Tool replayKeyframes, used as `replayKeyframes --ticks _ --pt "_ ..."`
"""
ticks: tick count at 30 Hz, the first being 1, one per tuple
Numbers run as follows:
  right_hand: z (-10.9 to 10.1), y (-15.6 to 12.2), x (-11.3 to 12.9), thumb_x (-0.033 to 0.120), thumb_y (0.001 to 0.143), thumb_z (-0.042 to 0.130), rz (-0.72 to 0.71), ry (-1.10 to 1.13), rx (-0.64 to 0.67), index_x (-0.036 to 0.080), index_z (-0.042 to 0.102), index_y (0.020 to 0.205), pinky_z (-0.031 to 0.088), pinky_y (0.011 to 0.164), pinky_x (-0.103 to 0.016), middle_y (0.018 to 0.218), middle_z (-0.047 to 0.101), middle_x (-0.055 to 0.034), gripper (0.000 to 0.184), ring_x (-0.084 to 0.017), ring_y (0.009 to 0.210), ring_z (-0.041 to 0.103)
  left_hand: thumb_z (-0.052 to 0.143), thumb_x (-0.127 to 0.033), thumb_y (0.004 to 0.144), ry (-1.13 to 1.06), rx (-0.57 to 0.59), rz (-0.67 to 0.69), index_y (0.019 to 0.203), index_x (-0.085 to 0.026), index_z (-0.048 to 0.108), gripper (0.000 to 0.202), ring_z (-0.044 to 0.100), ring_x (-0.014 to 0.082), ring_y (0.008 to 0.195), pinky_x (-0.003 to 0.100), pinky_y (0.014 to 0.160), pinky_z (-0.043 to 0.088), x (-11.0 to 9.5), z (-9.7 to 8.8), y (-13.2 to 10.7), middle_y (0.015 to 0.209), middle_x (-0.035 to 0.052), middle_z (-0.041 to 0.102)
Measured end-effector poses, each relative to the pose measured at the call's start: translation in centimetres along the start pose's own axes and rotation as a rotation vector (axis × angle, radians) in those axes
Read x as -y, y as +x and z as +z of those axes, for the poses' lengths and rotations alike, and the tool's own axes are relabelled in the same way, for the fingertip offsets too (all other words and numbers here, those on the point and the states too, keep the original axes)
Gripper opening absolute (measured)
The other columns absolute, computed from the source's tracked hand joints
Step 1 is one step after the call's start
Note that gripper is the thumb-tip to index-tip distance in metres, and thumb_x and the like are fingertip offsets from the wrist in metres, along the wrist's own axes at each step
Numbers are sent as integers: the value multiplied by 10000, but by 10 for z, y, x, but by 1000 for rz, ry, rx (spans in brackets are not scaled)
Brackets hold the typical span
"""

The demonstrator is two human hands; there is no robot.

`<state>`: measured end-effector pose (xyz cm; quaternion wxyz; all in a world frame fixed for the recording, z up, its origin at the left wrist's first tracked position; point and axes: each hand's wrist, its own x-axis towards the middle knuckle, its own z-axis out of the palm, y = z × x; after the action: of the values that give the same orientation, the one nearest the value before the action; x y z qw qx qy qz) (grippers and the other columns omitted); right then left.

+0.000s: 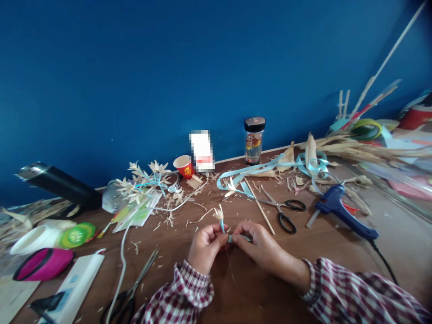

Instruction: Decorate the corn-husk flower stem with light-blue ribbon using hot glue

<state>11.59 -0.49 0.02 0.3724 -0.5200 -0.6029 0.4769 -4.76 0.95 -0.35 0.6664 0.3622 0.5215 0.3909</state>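
Note:
My left hand (206, 246) pinches the light-blue stem of a small pale flower (218, 213), made of what looks like dried husk. Its petals stand upright above my fingers. Just to the right, my right hand (261, 245) pinches a light-blue ribbon (230, 239), a short stretch of which shows between the two hands; the rest is hidden by the fingers. Beyond them lies another flower (231, 186) with a blue stem, close to a thin wooden stick (259, 207) and black-handled scissors (280, 208).
A blue glue gun (347, 213) with its cord lies at right. A second pair of scissors (143, 274) and a power strip (76, 288) are at left. Finished-looking flowers (148, 177), a red paper cup (184, 166) and a glass jar (254, 141) stand by the blue wall.

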Motion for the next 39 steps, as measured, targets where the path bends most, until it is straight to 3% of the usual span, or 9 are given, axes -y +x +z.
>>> replayKeyframes --ticks 6,14,20,29,39 --pt "-2 1 -1 245 795 544 73 40 7 177 572 704 318 438 -203 469 460 73 117 -84 425 403 788 -404 581 -60 25 -36 815 -142 716 359 602 107 595 248 601 527 -2 -1 -2 653 22 674" --pt "-2 0 3 239 789 542 94 54 -15 180 554 687 297 417 -200 458 456 75 118 -78 408 391 836 -298 515 -93 30 -56 878 -141 710 415 636 135 665 254 634 524 -5 1 -5 737 49 706" --pt "-2 0 0 263 797 537 115 71 8 182 541 705 284 400 -201 456 450 76 123 -80 403 390 823 -296 552 -77 75 -79 891 -142 710 389 639 123 671 257 673 526 -1 -5 -1 749 46 710" --pt "-2 0 1 285 807 531 135 66 15 180 537 709 295 420 -205 490 439 70 144 -84 425 386 818 -314 545 -43 42 -35 896 -134 713 408 635 131 660 260 658 518 -1 -2 -1 739 56 715" --pt "1 -2 -3 253 824 533 -50 -17 62 165 570 687 400 608 -220 666 586 4 167 -134 644 518 765 -227 573 212 -91 132 831 -106 711 291 602 133 613 239 607 484 1 3 0 673 55 700"
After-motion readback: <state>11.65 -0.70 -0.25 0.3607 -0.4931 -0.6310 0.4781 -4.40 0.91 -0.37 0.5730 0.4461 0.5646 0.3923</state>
